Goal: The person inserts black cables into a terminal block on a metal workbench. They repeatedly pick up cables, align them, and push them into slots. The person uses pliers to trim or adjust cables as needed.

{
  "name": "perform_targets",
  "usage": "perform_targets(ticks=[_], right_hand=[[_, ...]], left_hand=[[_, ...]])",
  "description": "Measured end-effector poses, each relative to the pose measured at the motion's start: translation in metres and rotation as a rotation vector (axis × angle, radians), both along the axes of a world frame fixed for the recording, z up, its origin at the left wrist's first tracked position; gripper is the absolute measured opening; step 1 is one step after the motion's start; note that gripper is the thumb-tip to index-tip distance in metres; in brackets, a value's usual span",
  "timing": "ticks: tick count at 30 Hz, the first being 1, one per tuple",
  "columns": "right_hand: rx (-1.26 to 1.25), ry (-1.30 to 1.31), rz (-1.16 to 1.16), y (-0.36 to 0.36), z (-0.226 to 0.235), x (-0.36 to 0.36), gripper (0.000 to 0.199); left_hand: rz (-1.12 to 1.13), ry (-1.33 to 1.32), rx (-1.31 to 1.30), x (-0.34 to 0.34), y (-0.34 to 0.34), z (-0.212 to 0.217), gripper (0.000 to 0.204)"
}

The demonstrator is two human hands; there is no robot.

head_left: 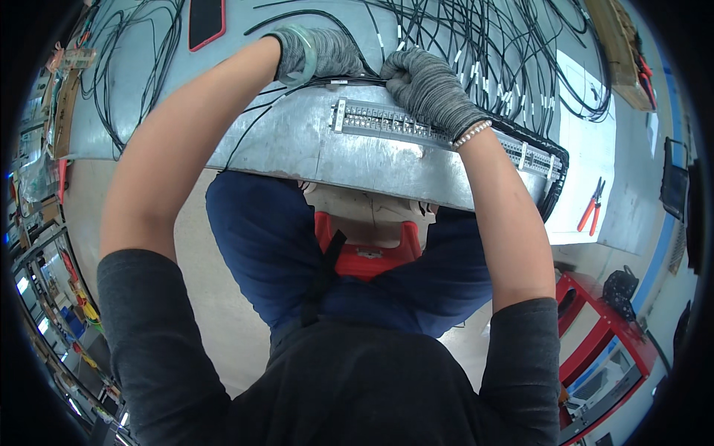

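Wires (349,80) are being gripped and dressed just behind the terminal strip (387,120) near the panel's (297,141) front edge, left hand (316,53) and right hand (428,88) both clenched on the bundle, steady tension seemingly needed next.

A big grey metal plate (297,145). On it, a long strip of little terminal blocks (387,120) near the front edge. Behind the strip, many loose black wires (476,44). Far right of the strip, red pliers (592,206) and white paper (587,134).
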State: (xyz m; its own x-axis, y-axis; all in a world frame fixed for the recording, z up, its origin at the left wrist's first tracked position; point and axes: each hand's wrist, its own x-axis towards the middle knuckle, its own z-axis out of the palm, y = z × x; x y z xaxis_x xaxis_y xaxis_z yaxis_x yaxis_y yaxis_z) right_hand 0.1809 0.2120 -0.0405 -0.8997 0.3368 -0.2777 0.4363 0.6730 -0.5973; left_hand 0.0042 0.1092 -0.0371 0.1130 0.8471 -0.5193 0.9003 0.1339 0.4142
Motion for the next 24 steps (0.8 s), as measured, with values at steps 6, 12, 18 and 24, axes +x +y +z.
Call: perform_targets(ticks=[6, 12, 18, 24], right_hand=[[-0.006, 0.034, -0.002, 0.001, -0.007, 0.001, 0.017], [0.011, 0.038, 0.008, 0.001, -0.005, 0.001, 0.017], [0.084, 0.208, 0.042, 0.001, -0.014, 0.003, 0.014], [0.065, 0.229, 0.06, 0.008, -0.032, 0.0, 0.014]], left_hand=[[0.065, -0.046, 0.077, -0.002, 0.002, -0.013, 0.028], [-0.044, 0.141, -0.047, 0.007, 0.02, -0.001, 0.024], [0.056, 0.37, -0.107, 0.015, 0.009, 0.011, 0.032], [0.29, -0.012, 0.183, 0.023, -0.022, 0.02, 0.031]])
